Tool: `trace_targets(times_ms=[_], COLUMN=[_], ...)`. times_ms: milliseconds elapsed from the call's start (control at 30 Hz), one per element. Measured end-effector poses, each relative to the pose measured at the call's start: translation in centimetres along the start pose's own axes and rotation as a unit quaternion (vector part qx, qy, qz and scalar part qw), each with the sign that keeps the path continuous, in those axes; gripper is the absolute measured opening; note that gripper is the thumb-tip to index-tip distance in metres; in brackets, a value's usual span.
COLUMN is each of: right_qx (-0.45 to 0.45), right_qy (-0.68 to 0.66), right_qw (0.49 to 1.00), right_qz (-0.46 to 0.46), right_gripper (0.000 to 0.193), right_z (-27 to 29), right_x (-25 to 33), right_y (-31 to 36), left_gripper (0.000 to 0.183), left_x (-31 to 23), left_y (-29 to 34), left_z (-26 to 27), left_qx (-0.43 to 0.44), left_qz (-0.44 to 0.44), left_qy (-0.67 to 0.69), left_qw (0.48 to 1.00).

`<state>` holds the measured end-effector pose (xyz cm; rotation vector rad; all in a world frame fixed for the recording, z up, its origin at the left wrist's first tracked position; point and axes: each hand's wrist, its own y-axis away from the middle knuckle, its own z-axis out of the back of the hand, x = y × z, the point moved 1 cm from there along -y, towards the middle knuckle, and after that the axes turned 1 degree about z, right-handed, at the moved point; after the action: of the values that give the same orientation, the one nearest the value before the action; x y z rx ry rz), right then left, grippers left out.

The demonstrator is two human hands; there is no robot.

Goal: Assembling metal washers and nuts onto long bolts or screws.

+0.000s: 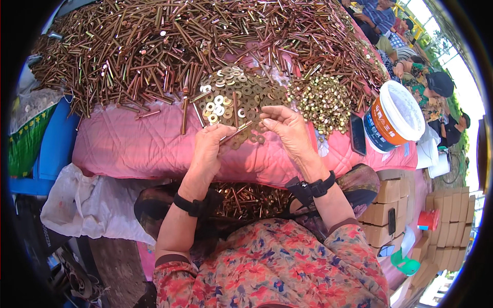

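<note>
My left hand [208, 149] pinches a copper-coloured bolt [238, 132] near its lower end. The bolt slants up to the right above a pink quilted cloth [128, 146]. Just past its upper end, my right hand [288, 134] has thumb and fingers drawn together; whatever is between them is too small to make out. Beyond my hands lies a heap of flat, brassy washers [246, 92], with a few paler ones on its left side. Small golden nuts [323, 105] are piled to its right. Behind both spreads a large mound of similar bolts [169, 46].
A white bucket [382, 118] with an orange and blue label stands at the right, beside a dark phone [357, 134]. More bolts [251, 201] lie below the cloth's edge, between my knees. Cardboard boxes [377, 213] are stacked at lower right. Several people sit at far right.
</note>
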<state>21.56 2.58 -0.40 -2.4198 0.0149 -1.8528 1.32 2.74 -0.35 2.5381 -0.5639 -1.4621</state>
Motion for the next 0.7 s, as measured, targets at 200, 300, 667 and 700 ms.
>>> trace_targets(times_ms=[200,300,667,700], right_qx=[-0.008,0.001,0.022,0.026], right_qy=[0.025,0.026,0.129,0.158], right_qw=[0.999,0.999,0.991,0.986], right_qz=[0.032,0.041,0.035,0.049], right_gripper=[0.029,0.028,0.021,0.019], right_z=[-3.5,-4.0,-5.2,-5.1], right_x=[0.6,0.7,1.3,1.3], right_y=[1.0,1.3,2.0,2.0], left_gripper=[0.007,0.007,0.01,0.01], left_x=[-0.6,-1.0,-2.3,-2.4], left_y=[0.7,1.0,2.1,2.2], left_z=[0.4,0.7,0.9,0.7], left_qx=[0.007,0.025,0.022,0.023], left_qz=[-0.001,0.009,-0.073,-0.073], left_qy=[0.023,0.012,-0.123,-0.123], left_qw=[1.0,1.0,0.989,0.989])
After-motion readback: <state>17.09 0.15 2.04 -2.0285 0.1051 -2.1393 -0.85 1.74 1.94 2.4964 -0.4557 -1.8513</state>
